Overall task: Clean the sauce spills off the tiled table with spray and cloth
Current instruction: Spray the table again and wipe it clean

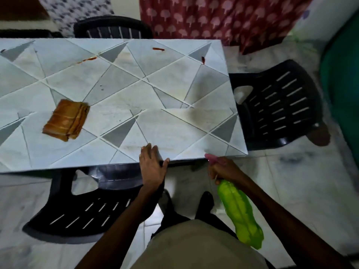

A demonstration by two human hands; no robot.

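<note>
1. Plainly, the left hand (152, 166) lies flat on the near edge of the tiled table (120, 98). Its fingers are straight on the tile, its thumb is at the rim, and it holds nothing.
2. The right hand (223, 168) is wrapped round the neck of the green spray bottle (240, 214), just off the table's near right corner. The bottle's body slants down toward the person, and its pink nozzle (208, 156) sits at the table edge.
3. The bottle's side is blurred (whether it bears a label or any writing cannot be told).
4. The cloth (66, 120), orange-brown and folded, lies on the left part of the table, well apart from both hands.
5. Red marks sit toward the far side of the table: a sauce streak (158, 49) near the far edge, a sauce blot (203, 60) by the far right corner, and a sauce smear (87, 59) further left.
6. Three black slotted plastic chairs stand around the table. The right chair (277, 105) is at the table's end, the near chair (83, 208) is beside the left arm, and the far chair (112, 26) is across the table.
7. A red curtain (213, 16) with a pale tree-like print hangs behind the table.
</note>
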